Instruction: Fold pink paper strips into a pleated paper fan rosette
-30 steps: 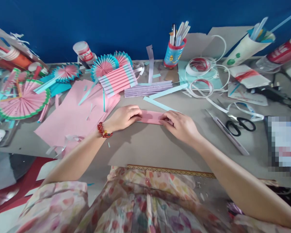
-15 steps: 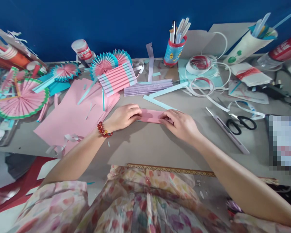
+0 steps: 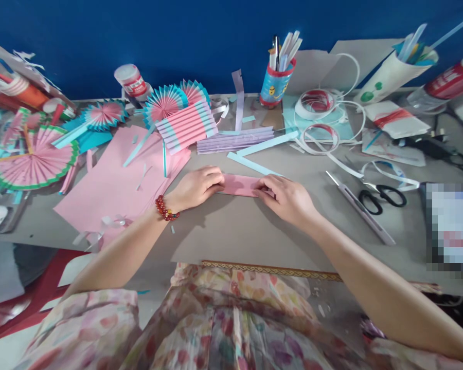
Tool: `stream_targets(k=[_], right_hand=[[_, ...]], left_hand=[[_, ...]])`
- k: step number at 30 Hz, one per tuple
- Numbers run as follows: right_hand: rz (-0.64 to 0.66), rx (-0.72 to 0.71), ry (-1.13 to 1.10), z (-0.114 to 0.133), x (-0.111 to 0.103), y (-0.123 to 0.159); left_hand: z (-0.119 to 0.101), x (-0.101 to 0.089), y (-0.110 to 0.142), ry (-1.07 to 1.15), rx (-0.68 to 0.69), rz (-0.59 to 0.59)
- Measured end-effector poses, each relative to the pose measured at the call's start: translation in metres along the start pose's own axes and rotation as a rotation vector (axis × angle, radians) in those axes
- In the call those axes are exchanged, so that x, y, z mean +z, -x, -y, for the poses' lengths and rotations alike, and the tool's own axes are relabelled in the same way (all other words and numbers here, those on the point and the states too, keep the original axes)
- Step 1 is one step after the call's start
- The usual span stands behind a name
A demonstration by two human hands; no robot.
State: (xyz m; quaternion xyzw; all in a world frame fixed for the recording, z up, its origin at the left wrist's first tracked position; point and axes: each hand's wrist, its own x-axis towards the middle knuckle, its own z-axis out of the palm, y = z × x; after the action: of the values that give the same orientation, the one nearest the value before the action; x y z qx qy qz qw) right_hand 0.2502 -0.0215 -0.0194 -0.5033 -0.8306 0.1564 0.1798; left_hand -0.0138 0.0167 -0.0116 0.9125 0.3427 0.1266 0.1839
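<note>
A narrow folded strip of pink paper (image 3: 239,185) lies across the middle of the table, held at both ends. My left hand (image 3: 200,186), a red bead bracelet at its wrist, pinches the strip's left end. Its right end is between the thumb and curled fingers of my right hand (image 3: 283,196). Both hands rest low, close to the tabletop. Just beyond the strip lie pale blue paper strips (image 3: 254,163) and a stack of pleated lilac paper (image 3: 235,141). A pleated pink, blue and lilac piece (image 3: 187,126) leans nearby.
Pink sheets (image 3: 100,180) spread at left, beside paper fans (image 3: 36,156). A pen cup (image 3: 277,85) and tape rolls (image 3: 319,103) stand at the back. Scissors (image 3: 381,198) and a slim craft knife (image 3: 360,208) lie at right. A glue bottle (image 3: 130,81) stands near the wall.
Almost nothing differs. Both hands keep their hold on the pink paper strip in the same place, and the view has shifted very slightly.
</note>
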Motion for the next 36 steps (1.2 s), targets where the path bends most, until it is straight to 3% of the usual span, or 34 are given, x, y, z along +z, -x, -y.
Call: stream_targets(k=[8,36], right_hand=[[0.025,-0.004,-0.22,-0.015,-0.01,0.001],[0.161,-0.14,-0.257,-0.026,-0.027,-0.003]], left_hand=[[0.001,0.0,0.0,-0.028,0.007,-0.003],[-0.002,-0.002,-0.001,0.021,-0.037,0.005]])
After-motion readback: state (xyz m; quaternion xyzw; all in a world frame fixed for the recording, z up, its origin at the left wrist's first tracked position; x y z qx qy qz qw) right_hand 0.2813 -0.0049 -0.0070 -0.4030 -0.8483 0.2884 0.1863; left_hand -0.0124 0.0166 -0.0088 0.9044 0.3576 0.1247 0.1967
